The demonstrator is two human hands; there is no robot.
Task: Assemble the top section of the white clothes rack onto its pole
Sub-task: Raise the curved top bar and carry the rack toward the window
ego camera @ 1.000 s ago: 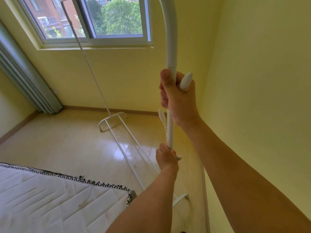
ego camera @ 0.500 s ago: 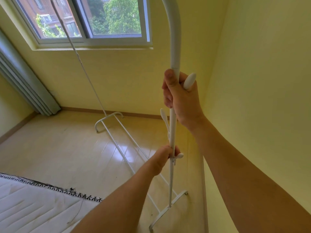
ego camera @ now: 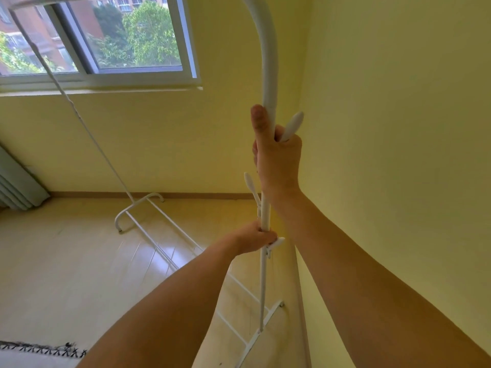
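Room: yellow walls (ego camera: 385,128), a pale wood floor (ego camera: 66,261), a window (ego camera: 106,43) high on the far wall showing trees and brick buildings.
Top section: the white curved tube (ego camera: 269,62) comes down from the upper edge of view, close to the right-hand wall, and runs straight into the right hand.
Pole: the thinner white upright (ego camera: 263,282) continues below the hands down to a foot bar (ego camera: 261,330) resting on the floor by the wall.
Right hand (ego camera: 279,160): fingers wrapped tight around the tube, thumb laid up along it; a white peg (ego camera: 292,126) sticks up out of the fist.
Left hand (ego camera: 255,239): lower down, fingers closed around the pole; a short white peg (ego camera: 277,242) juts out just beside it, and another peg (ego camera: 249,183) angles up between the two hands.
Joint: hidden by the hands; cannot tell how far the sections are seated.
Rack base: rails (ego camera: 170,235) run across the floor to the far foot (ego camera: 138,208), where a second upright (ego camera: 79,115) rises toward the window.
Left edge: grey curtain (ego camera: 18,181); a patterned mattress edge (ego camera: 39,351) at the bottom corner.
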